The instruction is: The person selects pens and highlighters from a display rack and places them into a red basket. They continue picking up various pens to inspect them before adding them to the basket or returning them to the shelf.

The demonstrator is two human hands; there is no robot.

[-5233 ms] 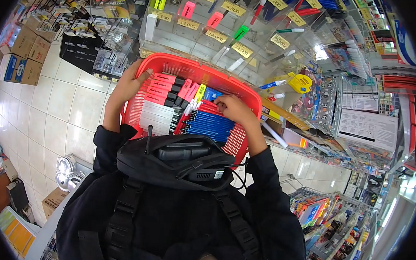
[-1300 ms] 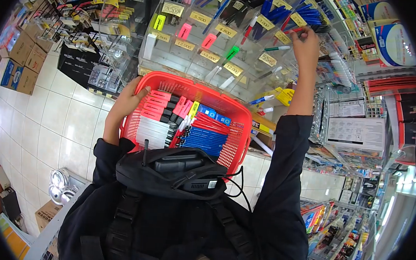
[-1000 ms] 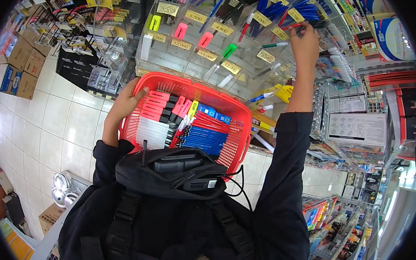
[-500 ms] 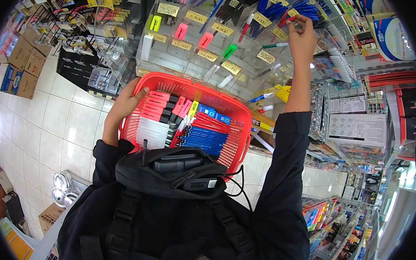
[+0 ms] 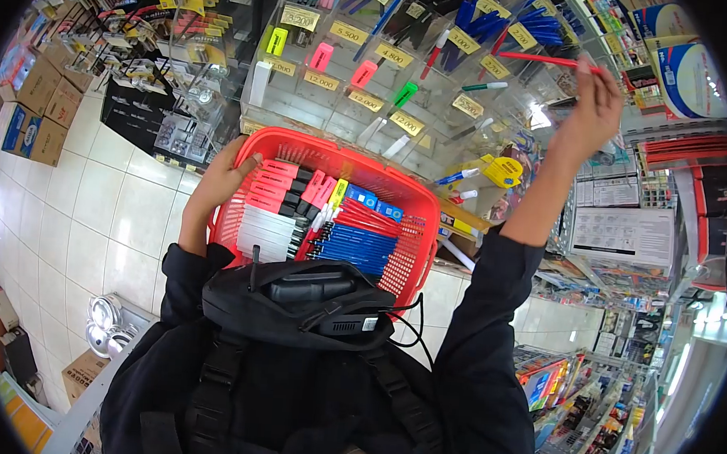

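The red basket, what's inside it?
The red basket holds blue pens, red pens, pink markers and white ones. What lies underneath is covered. The black bag hides its near edge.

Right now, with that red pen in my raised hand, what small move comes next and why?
Probably lower the right hand with the thin red pen toward the red plastic basket, since red pens already lie there and the left hand steadies its rim.
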